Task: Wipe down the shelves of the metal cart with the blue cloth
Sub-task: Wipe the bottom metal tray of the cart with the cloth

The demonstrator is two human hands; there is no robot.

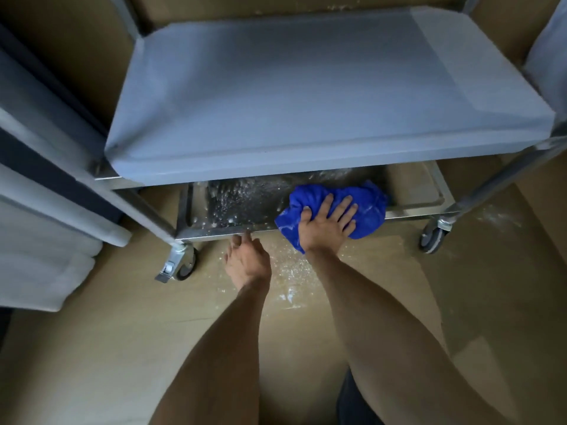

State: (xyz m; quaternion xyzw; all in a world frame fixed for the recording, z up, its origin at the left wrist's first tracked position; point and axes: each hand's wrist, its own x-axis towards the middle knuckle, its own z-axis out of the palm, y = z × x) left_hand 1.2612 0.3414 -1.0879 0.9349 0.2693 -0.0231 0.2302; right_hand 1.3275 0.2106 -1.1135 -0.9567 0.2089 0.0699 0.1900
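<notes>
My right hand presses flat, fingers spread, on the bunched blue cloth at centre frame, on the white-speckled bottom shelf of the metal cart. My left hand, loosely curled and empty, touches the shelf's front rim, probably to steady it.
</notes>
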